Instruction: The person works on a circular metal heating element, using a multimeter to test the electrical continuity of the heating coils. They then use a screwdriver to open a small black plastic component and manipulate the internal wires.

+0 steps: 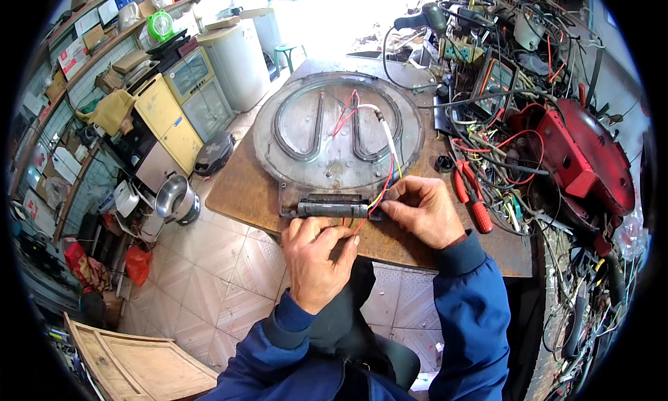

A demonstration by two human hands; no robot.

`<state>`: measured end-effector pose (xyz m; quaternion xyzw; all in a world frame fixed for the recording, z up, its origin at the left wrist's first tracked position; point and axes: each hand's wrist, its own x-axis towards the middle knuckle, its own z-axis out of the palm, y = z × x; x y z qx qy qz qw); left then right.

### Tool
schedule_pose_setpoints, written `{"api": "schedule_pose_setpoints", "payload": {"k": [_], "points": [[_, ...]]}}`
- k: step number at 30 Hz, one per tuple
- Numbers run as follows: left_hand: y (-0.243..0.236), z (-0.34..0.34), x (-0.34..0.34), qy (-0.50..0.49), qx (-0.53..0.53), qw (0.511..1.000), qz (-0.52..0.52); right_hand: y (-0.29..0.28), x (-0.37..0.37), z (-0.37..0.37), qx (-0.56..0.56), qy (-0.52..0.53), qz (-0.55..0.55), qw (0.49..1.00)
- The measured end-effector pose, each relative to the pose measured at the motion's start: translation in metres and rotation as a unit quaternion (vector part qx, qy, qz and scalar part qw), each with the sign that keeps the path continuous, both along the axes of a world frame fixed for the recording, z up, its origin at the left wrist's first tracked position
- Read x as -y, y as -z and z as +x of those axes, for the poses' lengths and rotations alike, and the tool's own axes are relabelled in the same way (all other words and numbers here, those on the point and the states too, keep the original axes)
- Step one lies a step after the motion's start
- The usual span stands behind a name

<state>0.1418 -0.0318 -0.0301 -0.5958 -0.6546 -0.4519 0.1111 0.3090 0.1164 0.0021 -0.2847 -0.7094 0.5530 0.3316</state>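
A round metal heating plate [334, 170], like half of an electric griddle, lies on the table with a curved heating element [301, 154] on it. Red, yellow and white-sleeved wires [390, 138] run from its middle to a dark cylindrical bar [327, 210] at its near edge. At that bar's right end my right hand [426, 210] is closed, thumb and forefinger pinching the wires. My left hand [316, 260] is below the bar, fingers bent against its near side. Its thumb and forefinger close around a red wire [361, 224] that hangs from the bar.
Red-handled pliers [473, 196] lie right of my right hand. Tangled cables and a red round appliance shell [584, 157] fill the right side, with a multimeter [495, 77] behind. A heat gun [424, 18] stands at the back. Left, on the tiled floor, is a metal pot [175, 198].
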Motion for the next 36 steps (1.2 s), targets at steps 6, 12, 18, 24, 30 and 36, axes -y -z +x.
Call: {"api": "schedule_pose_setpoints", "payload": {"k": [6,12,18,24,30,36], "points": [[-0.001,-0.004,0.001,0.011,0.003,1.0,0.004,0.011,-0.002,-0.003,-0.026,-0.028,-0.002,0.999],[-0.004,-0.003,0.001,0.011,0.011,1.0,0.004,0.01,0.0,-0.002,-0.033,-0.041,-0.038,0.998],[-0.004,-0.005,0.001,0.015,0.019,1.0,0.002,0.009,0.003,-0.003,-0.04,-0.034,-0.046,0.998],[-0.004,-0.007,0.002,0.022,0.019,1.0,-0.004,-0.003,0.007,-0.003,-0.017,-0.027,-0.046,0.998],[-0.004,-0.012,0.006,0.046,0.025,0.999,-0.012,-0.009,0.005,0.0,0.03,0.046,-0.037,0.998],[-0.003,-0.016,0.007,0.056,0.019,0.998,-0.009,0.003,-0.003,0.0,-0.011,0.154,-0.041,0.987]]}}
